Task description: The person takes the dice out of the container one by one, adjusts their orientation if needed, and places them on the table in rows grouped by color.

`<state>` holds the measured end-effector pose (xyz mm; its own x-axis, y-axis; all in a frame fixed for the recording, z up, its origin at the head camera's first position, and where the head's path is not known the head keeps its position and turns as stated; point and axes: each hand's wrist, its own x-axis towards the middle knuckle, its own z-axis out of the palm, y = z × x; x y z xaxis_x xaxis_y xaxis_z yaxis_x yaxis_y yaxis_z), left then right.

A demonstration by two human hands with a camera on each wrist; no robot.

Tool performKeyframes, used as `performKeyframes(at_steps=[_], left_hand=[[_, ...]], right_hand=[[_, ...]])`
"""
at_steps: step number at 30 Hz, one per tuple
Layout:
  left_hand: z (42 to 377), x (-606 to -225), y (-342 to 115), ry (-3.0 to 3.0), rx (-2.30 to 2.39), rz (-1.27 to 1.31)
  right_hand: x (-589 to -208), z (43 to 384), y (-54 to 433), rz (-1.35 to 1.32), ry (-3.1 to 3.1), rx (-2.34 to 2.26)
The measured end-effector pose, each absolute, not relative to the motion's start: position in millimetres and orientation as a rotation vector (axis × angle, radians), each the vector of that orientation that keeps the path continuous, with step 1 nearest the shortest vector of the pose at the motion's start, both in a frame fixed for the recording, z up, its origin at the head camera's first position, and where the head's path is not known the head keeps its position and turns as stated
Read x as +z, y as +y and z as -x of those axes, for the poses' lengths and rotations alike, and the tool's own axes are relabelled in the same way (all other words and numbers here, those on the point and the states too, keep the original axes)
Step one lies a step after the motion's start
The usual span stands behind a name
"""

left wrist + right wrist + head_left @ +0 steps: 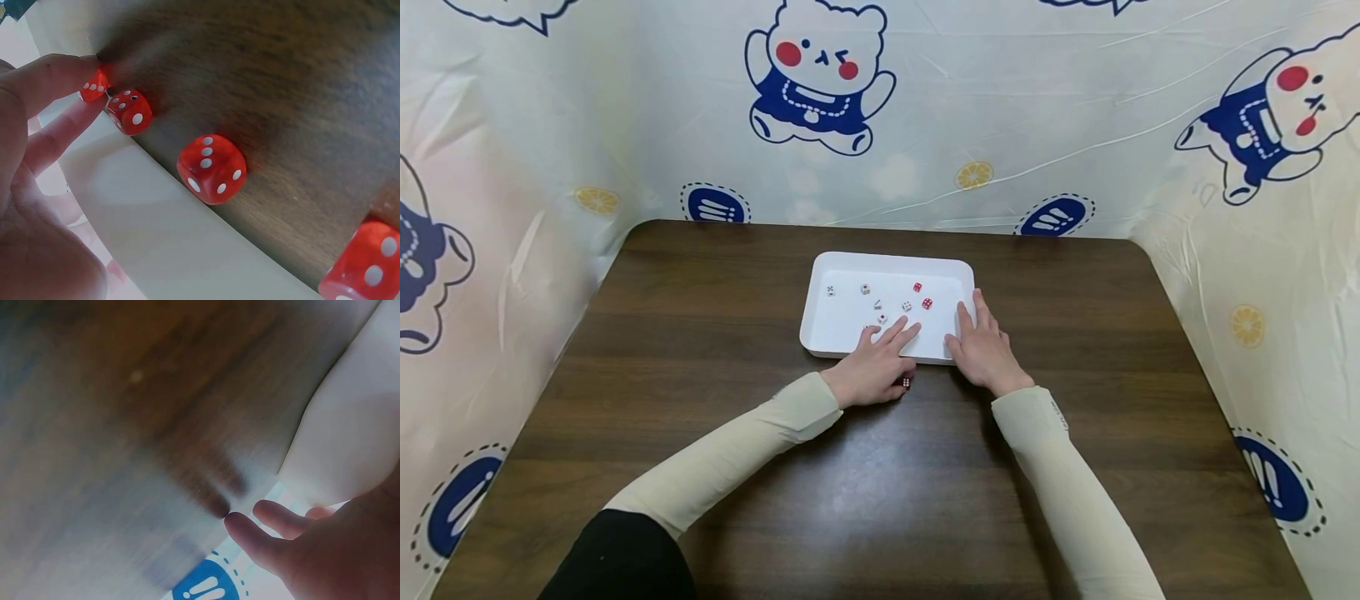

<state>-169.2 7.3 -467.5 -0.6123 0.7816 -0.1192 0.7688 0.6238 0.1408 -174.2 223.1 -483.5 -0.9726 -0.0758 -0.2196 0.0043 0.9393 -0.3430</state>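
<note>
I am pinching a small red die between the fingers of my left hand, just outside the near side of the white tray. Three more red dice are lying by that side, on the bench. Inside the tray, white dice and other red dice are resting. My right hand is lying loose at the tray's right end, grabbing nothing. My die could be slipping soon, because I am holding just a tiny bit. I could also be bumping its close neighbour.
</note>
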Motion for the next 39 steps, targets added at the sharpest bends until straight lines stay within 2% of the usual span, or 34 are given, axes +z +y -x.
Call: performKeyframes(at_steps=[26, 39], left_hand=[[167.9, -463.2, 6.2, 2.637, 0.145, -1.254], [175.0, -437.5, 0.8, 2.622, 0.232, -1.294]], right_hand=[[-482.1, 173.4, 223.2, 0.047, 2.862, -0.507], [-482.3, 173.8, 223.7, 0.064, 2.863, -0.519]])
